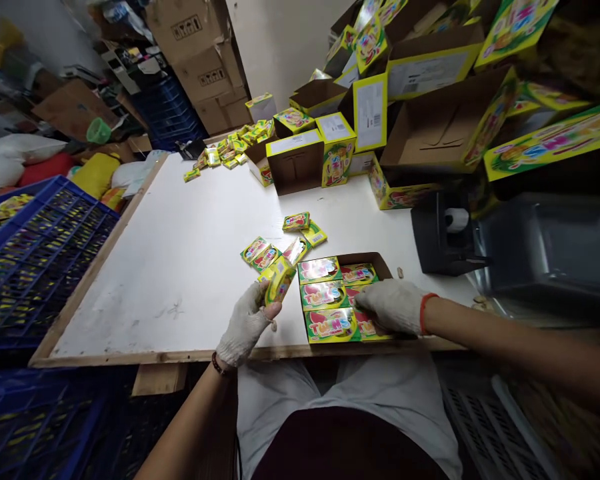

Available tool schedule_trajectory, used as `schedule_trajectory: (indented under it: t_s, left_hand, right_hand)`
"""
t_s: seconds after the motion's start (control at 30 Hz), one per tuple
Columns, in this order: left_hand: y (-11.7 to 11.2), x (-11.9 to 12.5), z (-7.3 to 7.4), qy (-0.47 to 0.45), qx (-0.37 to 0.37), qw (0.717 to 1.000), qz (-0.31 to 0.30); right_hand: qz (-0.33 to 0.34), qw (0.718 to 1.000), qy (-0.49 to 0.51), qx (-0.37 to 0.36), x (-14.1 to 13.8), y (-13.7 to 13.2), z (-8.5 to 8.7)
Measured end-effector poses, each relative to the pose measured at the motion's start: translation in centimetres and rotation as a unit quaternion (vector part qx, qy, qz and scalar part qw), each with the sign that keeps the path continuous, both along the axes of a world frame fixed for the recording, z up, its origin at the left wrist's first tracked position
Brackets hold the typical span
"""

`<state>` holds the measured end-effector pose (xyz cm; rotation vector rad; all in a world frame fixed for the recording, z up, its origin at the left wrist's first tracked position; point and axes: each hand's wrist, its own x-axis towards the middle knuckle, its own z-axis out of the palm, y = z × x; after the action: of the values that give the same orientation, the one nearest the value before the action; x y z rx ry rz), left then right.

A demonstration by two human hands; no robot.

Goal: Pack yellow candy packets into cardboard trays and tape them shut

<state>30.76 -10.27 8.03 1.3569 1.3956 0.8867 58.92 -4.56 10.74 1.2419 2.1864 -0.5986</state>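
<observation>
The left hand (245,323) pinched a pack (281,283) between its fingers, long axis seemingly slanting far-right, just left of the box (381,265). The right hand (393,307) touched the right-column packs (366,327), grip unclear. Loose packs (297,221) lay far-left of the box.

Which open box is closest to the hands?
The shallow box at the table's near edge, with TWINS packs in two columns and the right hand over them. The other open boxes sit farther back.
</observation>
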Motion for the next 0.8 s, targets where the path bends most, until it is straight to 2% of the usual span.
schedule_trajectory:
  t_s: [0.07,0.13,0.2,0.23,0.27,0.33,0.4,0.47,0.53,0.6,0.7,0.8]
  left_hand:
    - [0.3,2.3,1.6,-0.118,-0.037,0.992,-0.020]
    - [0.5,4.8,3.2,-0.161,-0.066,0.984,-0.045]
    - [0.8,7.0,4.6,-0.117,-0.047,0.988,-0.086]
    - [1.0,7.7,5.1,-0.082,-0.025,0.991,-0.106]
    - [1.3,8.2,5.4,-0.047,-0.003,0.992,-0.120]
    - [2.2,8.0,5.2,0.016,0.043,0.993,-0.108]
    - [3.6,6.5,3.7,0.094,0.111,0.988,-0.047]
    - [5.1,4.1,1.2,0.207,0.177,0.962,0.031]
    - [6.4,1.9,-1.8,0.323,0.168,0.928,0.076]
    - [6.9,0.4,-4.6,0.412,0.138,0.899,0.059]
    - [6.7,-0.5,-7.4,0.455,0.133,0.880,0.027]
    - [6.0,-0.7,-8.4,0.406,0.159,0.898,0.055]
  right_hand:
    - [-0.051,0.991,0.108,0.054,0.6,0.3,1.6]
    - [-0.052,0.951,0.251,0.171,0.9,0.4,3.9]
    - [0.030,0.904,0.337,0.262,0.9,0.2,6.0]
    - [0.076,0.895,0.343,0.275,0.9,0.2,6.8]
    - [0.104,0.898,0.330,0.271,0.9,0.3,7.3]
    - [0.079,0.930,0.272,0.234,1.3,0.7,7.4]
    - [-0.006,0.967,0.191,0.169,2.0,1.5,6.6]
    - [-0.059,0.987,0.108,0.099,2.3,2.5,5.4]
    - [-0.052,0.996,0.049,0.059,2.0,3.3,4.4]
    - [-0.026,0.998,0.017,0.049,1.0,3.9,3.6]
    - [-0.002,1.000,0.001,0.028,-0.4,4.7,2.7]
    - [-0.001,1.000,0.003,0.012,-0.7,4.9,1.7]
